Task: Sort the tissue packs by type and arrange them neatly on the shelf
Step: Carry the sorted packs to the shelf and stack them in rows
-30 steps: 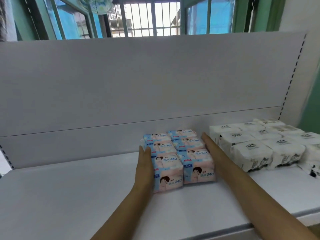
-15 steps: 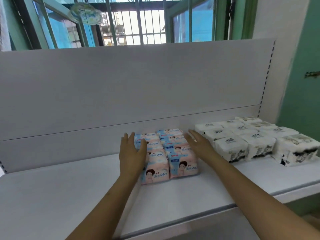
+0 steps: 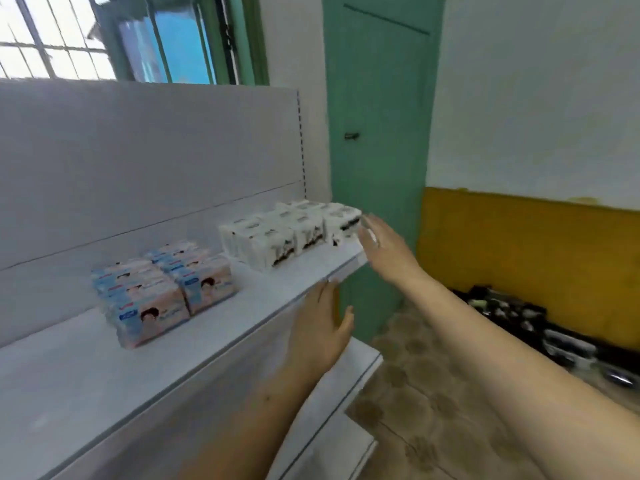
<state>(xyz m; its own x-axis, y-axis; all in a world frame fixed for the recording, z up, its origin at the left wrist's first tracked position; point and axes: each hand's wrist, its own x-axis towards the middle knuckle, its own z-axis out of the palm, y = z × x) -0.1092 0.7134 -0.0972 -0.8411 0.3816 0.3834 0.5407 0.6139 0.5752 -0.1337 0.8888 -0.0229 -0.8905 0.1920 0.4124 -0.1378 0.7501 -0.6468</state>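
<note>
Several pink-and-blue tissue packs (image 3: 162, 289) stand in a tight block on the white shelf (image 3: 69, 368). To their right, a block of several white packs with black print (image 3: 291, 233) fills the shelf's right end. My right hand (image 3: 384, 247) is stretched out with straight fingers beside the rightmost white pack, at the shelf's right edge. My left hand (image 3: 322, 330) hovers with straight fingers in front of the shelf's front edge, holding nothing. The view is blurred.
A green door (image 3: 377, 133) stands just right of the shelf. A lower white shelf (image 3: 346, 382) juts out below. Dark packaged goods (image 3: 540, 327) lie on the patterned floor by a yellow-and-white wall. A barred window (image 3: 52, 39) is behind the shelf's back panel.
Both hands left the pink-and-blue block. The view swung right; my right hand reached to the far side of the white packs and my left hand drew back off the shelf.
</note>
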